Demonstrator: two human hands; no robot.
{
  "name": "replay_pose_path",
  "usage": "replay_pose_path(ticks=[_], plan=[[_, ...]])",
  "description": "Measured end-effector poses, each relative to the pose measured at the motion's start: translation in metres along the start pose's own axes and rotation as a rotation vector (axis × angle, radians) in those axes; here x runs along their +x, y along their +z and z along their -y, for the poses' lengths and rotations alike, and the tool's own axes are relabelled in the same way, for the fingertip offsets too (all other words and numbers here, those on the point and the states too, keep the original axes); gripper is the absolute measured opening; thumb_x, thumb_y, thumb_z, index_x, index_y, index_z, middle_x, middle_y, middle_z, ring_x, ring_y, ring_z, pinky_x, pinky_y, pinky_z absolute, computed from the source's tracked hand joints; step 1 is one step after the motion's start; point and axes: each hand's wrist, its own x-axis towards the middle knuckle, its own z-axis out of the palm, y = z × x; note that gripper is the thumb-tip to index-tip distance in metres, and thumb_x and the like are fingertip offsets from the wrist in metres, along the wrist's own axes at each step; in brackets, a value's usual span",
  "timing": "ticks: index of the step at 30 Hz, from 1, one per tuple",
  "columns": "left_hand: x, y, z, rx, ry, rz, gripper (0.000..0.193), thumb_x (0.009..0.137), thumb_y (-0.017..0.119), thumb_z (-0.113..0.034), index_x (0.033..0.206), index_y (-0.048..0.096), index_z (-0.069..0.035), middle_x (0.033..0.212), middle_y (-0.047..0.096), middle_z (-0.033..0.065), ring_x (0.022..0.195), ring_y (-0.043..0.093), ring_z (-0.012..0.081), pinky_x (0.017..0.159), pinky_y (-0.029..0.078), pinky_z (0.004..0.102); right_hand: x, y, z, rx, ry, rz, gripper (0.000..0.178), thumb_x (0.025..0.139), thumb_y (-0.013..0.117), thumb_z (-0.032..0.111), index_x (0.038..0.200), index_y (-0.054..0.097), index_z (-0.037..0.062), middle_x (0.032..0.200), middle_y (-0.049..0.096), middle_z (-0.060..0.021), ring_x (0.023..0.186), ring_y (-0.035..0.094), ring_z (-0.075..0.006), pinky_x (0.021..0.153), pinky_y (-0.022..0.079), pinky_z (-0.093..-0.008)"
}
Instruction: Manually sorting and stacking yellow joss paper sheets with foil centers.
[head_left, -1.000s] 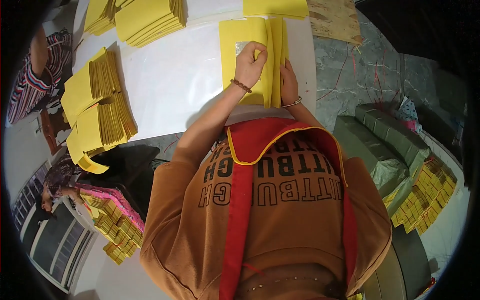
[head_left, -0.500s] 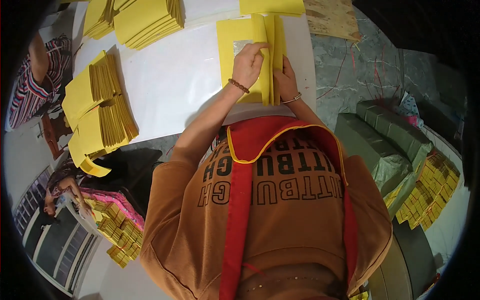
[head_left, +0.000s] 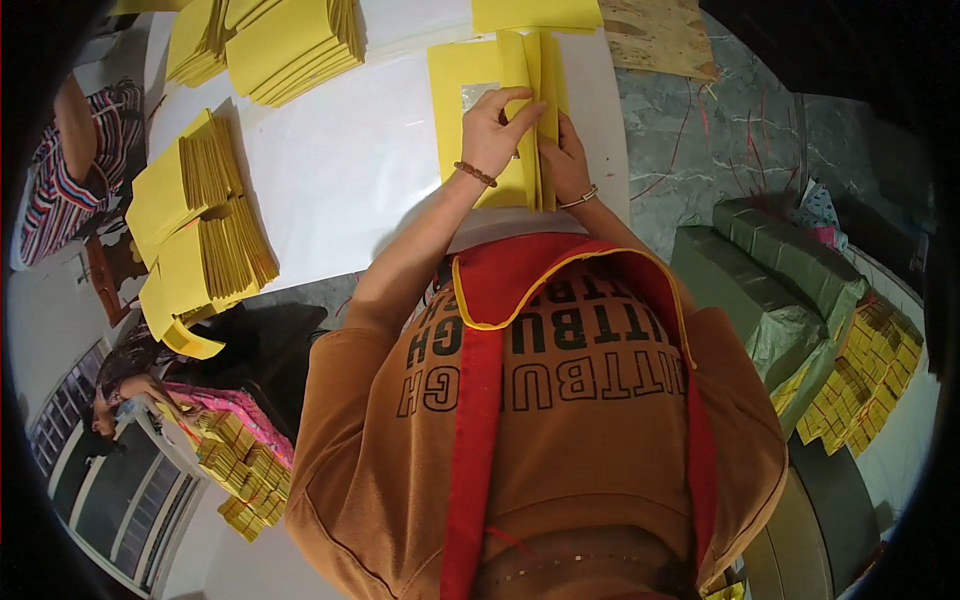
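A stack of yellow paper sheets (head_left: 450, 70) lies at the table's near right, the top layers folded up into a standing ridge (head_left: 518, 60). A silver foil patch (head_left: 477, 95) shows on the sheet left of the fold. My left hand (head_left: 492, 132) bends its index finger and thumb onto the folded paper, gripping its left side. From the right, my right hand (head_left: 567, 165) holds the folded paper's edge, its fingertips partly hidden behind it.
Folded yellow paper bundles stand at the table's left (head_left: 210, 170) and far left (head_left: 295, 50). Another yellow stack (head_left: 540, 15) lies beyond my hands. Green-wrapped packs (head_left: 750, 290) stand at the right. Other people (head_left: 85, 160) are at the left.
My left thumb has come away from the index finger, out over the fold. My right hand stays beside the paper; its fingers have shifted slightly.
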Motion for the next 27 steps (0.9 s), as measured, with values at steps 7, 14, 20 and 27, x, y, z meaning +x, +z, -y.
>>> replay_pose_path(ticks=[7,14,20,27], plan=[[0.000,-0.003,0.000,-0.083,-0.099,0.020,0.017,0.079,0.059,-0.014,0.091,0.060,-0.002,0.055,0.047,0.0004,0.037,0.040,0.0051,0.033,0.032,0.0209,-0.004,0.003,0.010,0.046,0.003,0.026,0.046,0.078,0.045,0.002,0.123,0.035,-0.0013,0.110,0.047,-0.0081,0.098,0.046,-0.0141,0.085,0.038,-0.0248],[-0.002,-0.003,0.009,-0.135,-0.207,-0.044,0.010,0.080,0.052,-0.011,0.085,0.052,-0.002,0.052,0.044,-0.0007,0.050,0.040,0.0060,0.045,0.034,0.0235,-0.004,0.010,0.022,-0.578,-0.344,-0.164,0.052,0.082,0.049,0.007,0.128,0.028,-0.0022,0.122,0.040,-0.0136,0.109,0.042,-0.0203,0.092,0.034,-0.0285],[-0.007,-0.002,0.018,-0.087,-0.025,-0.117,0.019,0.083,0.049,-0.013,0.100,0.048,-0.003,0.063,0.048,0.0018,0.050,0.041,0.0071,0.045,0.035,0.0232,-0.009,0.014,0.035,-0.059,-0.008,0.005,0.051,0.087,0.047,0.012,0.131,0.024,0.0007,0.123,0.041,-0.0128,0.113,0.041,-0.0210,0.093,0.033,-0.0301],[-0.010,-0.008,0.008,-0.510,-0.148,0.012,0.035,0.088,0.045,-0.017,0.120,0.035,-0.003,0.082,0.056,0.0076,0.063,0.053,0.0097,0.054,0.045,0.0224,0.002,0.004,0.026,0.450,0.302,0.135,0.043,0.086,0.050,0.016,0.122,0.035,-0.0003,0.111,0.049,-0.0099,0.094,0.052,-0.0168,0.081,0.042,-0.0276]])
